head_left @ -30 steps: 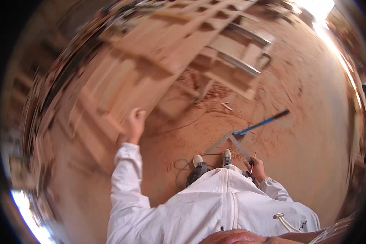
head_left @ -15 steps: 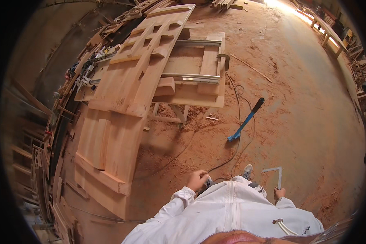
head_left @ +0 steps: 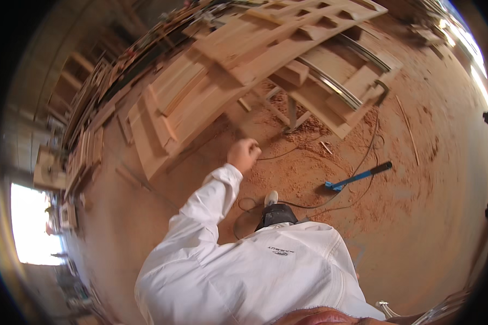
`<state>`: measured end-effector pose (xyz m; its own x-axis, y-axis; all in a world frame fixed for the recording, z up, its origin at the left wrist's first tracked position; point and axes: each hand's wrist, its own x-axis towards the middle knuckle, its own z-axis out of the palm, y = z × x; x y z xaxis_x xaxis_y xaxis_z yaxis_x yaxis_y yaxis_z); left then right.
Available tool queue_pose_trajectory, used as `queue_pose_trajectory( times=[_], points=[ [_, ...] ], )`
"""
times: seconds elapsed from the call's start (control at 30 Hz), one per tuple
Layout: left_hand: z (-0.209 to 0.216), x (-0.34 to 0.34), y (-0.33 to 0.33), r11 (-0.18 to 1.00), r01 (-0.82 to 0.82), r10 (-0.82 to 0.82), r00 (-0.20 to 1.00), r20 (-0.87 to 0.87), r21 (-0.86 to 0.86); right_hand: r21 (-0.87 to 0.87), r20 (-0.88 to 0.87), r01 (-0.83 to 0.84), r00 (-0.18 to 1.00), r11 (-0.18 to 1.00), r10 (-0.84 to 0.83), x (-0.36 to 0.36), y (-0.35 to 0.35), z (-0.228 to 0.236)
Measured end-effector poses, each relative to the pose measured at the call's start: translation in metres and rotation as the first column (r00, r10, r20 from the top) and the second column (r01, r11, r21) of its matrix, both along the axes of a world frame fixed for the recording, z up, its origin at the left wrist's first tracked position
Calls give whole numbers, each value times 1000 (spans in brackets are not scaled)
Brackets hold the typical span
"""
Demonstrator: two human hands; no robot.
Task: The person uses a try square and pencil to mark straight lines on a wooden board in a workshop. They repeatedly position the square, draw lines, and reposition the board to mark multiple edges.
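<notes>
Panel lies across the worktable, presumably for support; near the panel, left hand curls loosely closed; right hand hidden, grip unclear

1. Short line of small dark lettering is running slightly aslant across the white jacket, lower middle of frame.
2. Small dark emblem is sitting right beside the lettering, same cloth.

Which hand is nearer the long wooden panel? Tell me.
Left. The left hand is apart from the panel, beside its near end; the right hand, almost hidden by the white jacket, is farther away.
</notes>
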<state>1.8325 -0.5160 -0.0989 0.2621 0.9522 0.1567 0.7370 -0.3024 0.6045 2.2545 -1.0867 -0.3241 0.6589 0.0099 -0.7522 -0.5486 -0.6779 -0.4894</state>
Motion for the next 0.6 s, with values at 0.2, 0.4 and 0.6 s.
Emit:
queue_pose_trajectory(
  times=[0.2,0.4,0.6],
  points=[
    [-25,-206,150,869,-389,466,850,-245,306,-5,-6,-21,1000,1000,21,32,33,-6],
    [5,-325,296,814,-571,537,672,-510,105,4,0,53,999,999,-53,19,92,-2],
    [20,-351,352,841,-535,375,687,-623,-84,40,-24,106,994,994,-105,15,101,1]
  ],
)
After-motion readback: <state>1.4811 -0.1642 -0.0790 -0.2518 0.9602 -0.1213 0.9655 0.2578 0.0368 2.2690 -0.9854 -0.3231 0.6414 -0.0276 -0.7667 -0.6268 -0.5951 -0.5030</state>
